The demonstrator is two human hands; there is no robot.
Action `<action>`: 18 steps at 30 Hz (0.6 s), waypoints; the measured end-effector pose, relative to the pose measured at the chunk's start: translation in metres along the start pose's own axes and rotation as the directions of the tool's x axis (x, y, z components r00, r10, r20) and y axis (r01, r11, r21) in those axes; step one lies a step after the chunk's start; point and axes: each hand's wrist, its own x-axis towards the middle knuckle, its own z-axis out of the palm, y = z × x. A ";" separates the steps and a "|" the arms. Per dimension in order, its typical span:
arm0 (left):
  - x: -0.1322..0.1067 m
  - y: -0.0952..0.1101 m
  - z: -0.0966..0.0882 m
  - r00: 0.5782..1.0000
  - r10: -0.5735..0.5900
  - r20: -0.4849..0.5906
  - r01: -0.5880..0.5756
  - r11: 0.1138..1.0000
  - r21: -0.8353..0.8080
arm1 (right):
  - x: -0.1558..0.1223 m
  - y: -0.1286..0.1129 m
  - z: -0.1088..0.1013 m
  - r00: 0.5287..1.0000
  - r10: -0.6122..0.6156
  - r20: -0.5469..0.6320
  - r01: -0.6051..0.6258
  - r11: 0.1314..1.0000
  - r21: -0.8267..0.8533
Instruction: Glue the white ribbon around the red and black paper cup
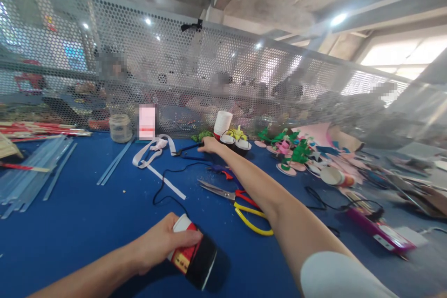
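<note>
My left hand (159, 237) is wrapped round a tilted paper cup (183, 258), white and red with a wide black band. A thin black cord (159, 186) runs from behind the cup across the table. At the back, my right hand (211, 144) is stretched out, its fingertips closed at the handle end of dark-handled pliers (186, 152); the far side of these fingers is hidden. Beneath my right forearm lie scissors (226, 193) with red and yellow handles, and a blue-and-red tool (223, 171), partly covered.
White ribbon (167, 181) curls beside a glass jar (120, 128). Clear strips (31, 177) lie left. Stacked white cups (223, 123) and small black-banded cups (241, 145) stand behind my right hand. Green craft plants (296, 151) and a purple glue gun or power strip (380, 230) are right; perforated metal screen (195, 65) behind.
</note>
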 end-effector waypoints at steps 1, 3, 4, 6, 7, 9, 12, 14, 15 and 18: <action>0.000 0.000 -0.001 1.000 0.004 -0.008 -0.004 1.000 0.001 | 0.002 -0.007 -0.001 0.999 -0.039 -0.034 0.039 0.999 0.004; 0.002 0.000 -0.002 1.000 0.023 -0.014 -0.023 1.000 0.009 | 0.001 -0.020 -0.004 0.990 -0.115 -0.087 0.117 0.993 0.009; 0.003 0.000 -0.003 0.999 0.039 -0.013 -0.039 0.999 0.008 | -0.003 -0.026 -0.006 0.984 -0.152 -0.096 0.154 0.988 0.009; 0.005 0.001 -0.005 0.997 0.081 -0.020 -0.081 0.996 -0.020 | -0.020 -0.036 -0.008 0.971 -0.227 -0.075 0.228 0.973 0.011; 0.007 0.002 -0.006 0.994 0.103 -0.025 -0.103 0.994 -0.041 | -0.032 -0.040 -0.010 0.963 -0.262 -0.059 0.264 0.965 0.014; 0.009 0.004 -0.007 0.985 0.142 -0.102 -0.150 0.986 -0.070 | -0.064 -0.043 -0.014 0.944 -0.329 -0.036 0.330 0.944 0.031; 0.013 0.005 -0.008 0.957 0.186 -0.223 -0.209 0.974 -0.083 | -0.121 -0.039 -0.019 0.918 -0.396 -0.029 0.397 0.916 0.067; 0.015 0.004 -0.007 0.944 0.203 -0.262 -0.229 0.971 -0.070 | -0.156 -0.034 -0.020 0.898 -0.438 -0.052 0.440 0.887 0.137; 0.015 0.003 -0.006 0.938 0.217 -0.271 -0.240 0.969 -0.054 | -0.170 -0.032 -0.018 0.895 -0.442 -0.054 0.444 0.878 0.176; 0.015 0.001 -0.004 0.931 0.248 -0.269 -0.254 0.967 0.012 | -0.198 -0.023 -0.011 0.869 -0.491 -0.060 0.490 0.837 0.244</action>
